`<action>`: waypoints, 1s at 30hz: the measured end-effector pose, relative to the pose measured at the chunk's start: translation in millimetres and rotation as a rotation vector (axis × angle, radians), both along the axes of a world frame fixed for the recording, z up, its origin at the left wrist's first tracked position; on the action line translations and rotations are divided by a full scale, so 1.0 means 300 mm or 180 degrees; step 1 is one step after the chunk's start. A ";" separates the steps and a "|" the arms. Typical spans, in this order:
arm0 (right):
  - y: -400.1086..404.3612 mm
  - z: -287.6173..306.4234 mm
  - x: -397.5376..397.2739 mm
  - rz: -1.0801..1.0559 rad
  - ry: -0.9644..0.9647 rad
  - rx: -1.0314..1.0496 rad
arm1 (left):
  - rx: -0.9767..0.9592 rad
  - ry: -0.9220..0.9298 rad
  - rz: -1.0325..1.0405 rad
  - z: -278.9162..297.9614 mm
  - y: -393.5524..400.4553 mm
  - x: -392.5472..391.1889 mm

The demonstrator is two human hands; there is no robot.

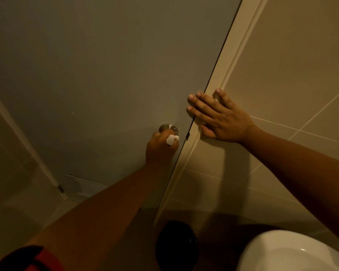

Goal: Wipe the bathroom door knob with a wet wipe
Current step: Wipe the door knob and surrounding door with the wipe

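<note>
Plain grey-green flat door panel (86, 75), brushed silver round metal door knob (168, 127), crumpled white wet wipe (172, 139), cream moulded door frame (235, 61), beige glossy wall tiles (301, 55) with pale grout lines, red fabric sleeve (27, 259), white ceramic basin (294, 253), black rounded object (176, 245), possibly a bin.

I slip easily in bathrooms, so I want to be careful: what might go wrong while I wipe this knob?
1. Your right hand lies flat across the gap between the door and its frame; if the door shifts, those fingers may get pinched.
2. Your left hand covers most of the knob and only a bit of wet wipe shows, so parts of the knob may go unwiped.
</note>
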State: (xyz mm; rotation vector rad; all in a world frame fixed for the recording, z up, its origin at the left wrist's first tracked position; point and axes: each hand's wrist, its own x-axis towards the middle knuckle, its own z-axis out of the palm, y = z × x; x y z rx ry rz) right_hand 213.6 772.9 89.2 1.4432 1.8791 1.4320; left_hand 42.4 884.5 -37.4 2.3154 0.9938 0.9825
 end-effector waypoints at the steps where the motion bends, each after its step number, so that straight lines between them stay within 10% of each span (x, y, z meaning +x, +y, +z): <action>1: 0.001 -0.004 -0.003 -0.0002 0.0013 0.0025 | -0.0126 -0.0098 -0.0097 0.001 0.001 -0.001; 5: 0.003 -0.010 0.000 -0.0025 -0.0005 0.0054 | -0.2327 -0.1511 -0.0523 0.026 -0.013 -0.004; 8: 0.004 -0.015 0.001 -0.0049 -0.0012 0.0032 | -0.2879 -0.1876 -0.0640 0.020 -0.015 -0.004; 18: 0.007 -0.016 0.000 0.0123 -0.0010 0.0086 | 0.0133 0.0191 -0.0256 -0.036 0.011 -0.030; 21: 0.006 -0.021 0.011 0.0080 -0.0006 0.0101 | 0.0758 -0.0217 0.0241 -0.017 0.022 -0.030; 30: 0.051 -0.179 -0.049 -0.0355 0.0523 0.0848 | 0.0289 -0.0653 0.0159 -0.041 0.030 -0.035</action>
